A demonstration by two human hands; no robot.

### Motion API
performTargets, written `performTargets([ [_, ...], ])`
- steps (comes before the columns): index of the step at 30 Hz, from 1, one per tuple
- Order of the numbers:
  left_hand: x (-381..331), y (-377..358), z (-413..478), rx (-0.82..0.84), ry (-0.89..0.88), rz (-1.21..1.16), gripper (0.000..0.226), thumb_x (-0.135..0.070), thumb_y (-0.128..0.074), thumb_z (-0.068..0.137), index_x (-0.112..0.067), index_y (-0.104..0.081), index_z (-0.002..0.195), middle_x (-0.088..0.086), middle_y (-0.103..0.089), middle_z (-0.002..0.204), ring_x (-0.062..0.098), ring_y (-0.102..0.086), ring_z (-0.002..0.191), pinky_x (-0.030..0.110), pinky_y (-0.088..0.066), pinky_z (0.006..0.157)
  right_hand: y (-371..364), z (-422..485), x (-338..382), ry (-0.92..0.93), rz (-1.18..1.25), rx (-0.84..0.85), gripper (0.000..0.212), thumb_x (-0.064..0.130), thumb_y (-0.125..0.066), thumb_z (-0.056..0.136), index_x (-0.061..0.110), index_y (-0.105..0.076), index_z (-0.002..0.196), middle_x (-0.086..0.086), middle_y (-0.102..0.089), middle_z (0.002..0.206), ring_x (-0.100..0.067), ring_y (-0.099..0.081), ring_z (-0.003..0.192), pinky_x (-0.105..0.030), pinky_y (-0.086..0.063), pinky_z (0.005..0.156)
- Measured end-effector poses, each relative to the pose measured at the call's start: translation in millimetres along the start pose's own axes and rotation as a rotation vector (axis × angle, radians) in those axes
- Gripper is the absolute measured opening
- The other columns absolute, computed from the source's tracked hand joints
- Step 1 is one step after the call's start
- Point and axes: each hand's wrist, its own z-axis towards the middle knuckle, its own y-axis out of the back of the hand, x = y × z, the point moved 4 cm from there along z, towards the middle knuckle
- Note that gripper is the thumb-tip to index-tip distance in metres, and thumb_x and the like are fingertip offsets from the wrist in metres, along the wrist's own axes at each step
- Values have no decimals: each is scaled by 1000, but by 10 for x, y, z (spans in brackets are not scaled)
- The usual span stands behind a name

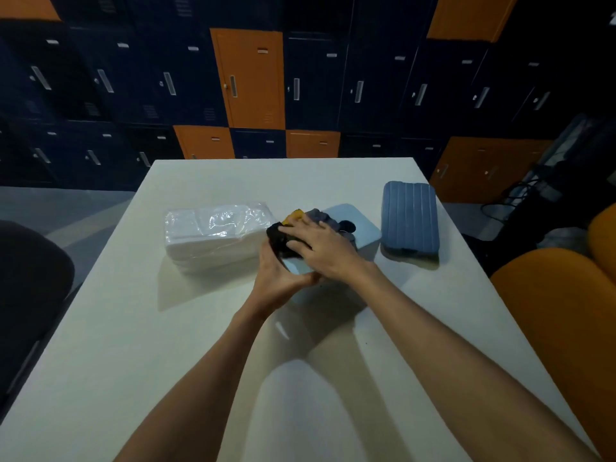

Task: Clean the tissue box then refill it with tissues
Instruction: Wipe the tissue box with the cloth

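A pale blue tissue box part (358, 225) lies flat at the table's middle. My left hand (276, 278) grips its near left edge. My right hand (320, 245) lies with straight fingers on a dark cloth with a yellow patch (293, 217), pressing it onto the box part. A ribbed darker blue box part (410, 220) sits to the right, apart from my hands. A clear-wrapped pack of white tissues (216, 233) rests just left of my hands.
The white table (133, 345) stretches toward me under both forearms. An orange chair (560, 295) stands at the right edge, a dark chair (30, 281) at the left. Blue and orange lockers (250, 78) fill the back wall.
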Motion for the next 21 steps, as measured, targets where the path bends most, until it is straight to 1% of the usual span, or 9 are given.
performTargets([
  [3, 18, 23, -12, 7, 45, 21, 109, -38, -93, 45, -20, -32, 133, 1, -49, 130, 12, -55, 119, 37, -50, 100, 161, -212, -232, -80, 4, -113, 41, 34, -35, 103, 30, -42, 143, 7, -28, 156, -13, -20, 145, -43, -13, 119],
  [6, -30, 31, -41, -10, 62, 79, 115, -47, -90, 39, -19, -30, 134, 0, -45, 127, 10, -51, 116, 33, -50, 98, 269, -213, -563, -313, -19, -195, 44, 34, -30, 104, 23, -36, 146, 0, -28, 157, -19, -22, 145, -48, -10, 119],
  [8, -70, 25, -87, -23, 56, 91, 116, -49, -88, 39, -19, -29, 135, -1, -43, 127, 8, -50, 115, 27, -48, 96, 257, -122, -624, -443, -58, -180, 48, 35, -28, 103, 20, -29, 148, -9, -25, 157, -25, -20, 145, -52, -7, 118],
  [10, -82, 15, -144, -53, 70, 88, 119, -49, -88, 39, -17, -28, 136, 0, -42, 128, 10, -50, 116, 25, -47, 95, 193, -19, -526, -492, -112, -147, 50, 35, -28, 103, 18, -23, 150, -14, -18, 158, -29, -11, 147, -52, -2, 117],
  [13, -54, -16, -212, -101, 91, 78, 119, -46, -89, 39, -17, -28, 138, 2, -43, 132, 14, -51, 119, 33, -50, 98, 57, 51, -260, -355, -131, -97, 48, 31, -28, 103, 19, -23, 150, -13, -18, 158, -29, -8, 147, -52, -7, 118],
  [15, -50, -30, -236, -111, 80, 77, 122, -46, -92, 41, -19, -27, 141, 3, -42, 137, 16, -50, 124, 40, -47, 103, -24, -10, -74, -220, -114, -40, 47, 29, -27, 104, 22, -25, 150, -8, -18, 159, -25, -7, 148, -50, -10, 118],
  [17, -36, -33, -246, -113, 39, 95, 117, -45, -92, 44, -19, -30, 141, 4, -44, 136, 18, -51, 124, 43, -47, 104, -50, -144, 89, -124, -69, 13, 46, 29, -29, 104, 26, -29, 150, -3, -16, 160, -20, -7, 148, -45, -10, 117],
  [19, 4, -40, -243, -108, 17, 116, 110, -43, -91, 47, -22, -33, 138, 7, -47, 134, 19, -55, 120, 45, -48, 101, -2, -333, 198, -105, 45, 35, 42, 30, -32, 104, 28, -37, 146, -2, -26, 157, -23, -22, 144, -42, -18, 114],
  [21, -10, -45, -269, -76, 65, 62, 112, -43, -92, 48, -30, -26, 137, 7, -49, 136, 16, -58, 120, 43, -49, 103, 76, -490, 205, -118, 164, 25, 37, 32, -35, 103, 28, -47, 138, -5, -49, 140, -25, -45, 127, -39, -33, 105],
])
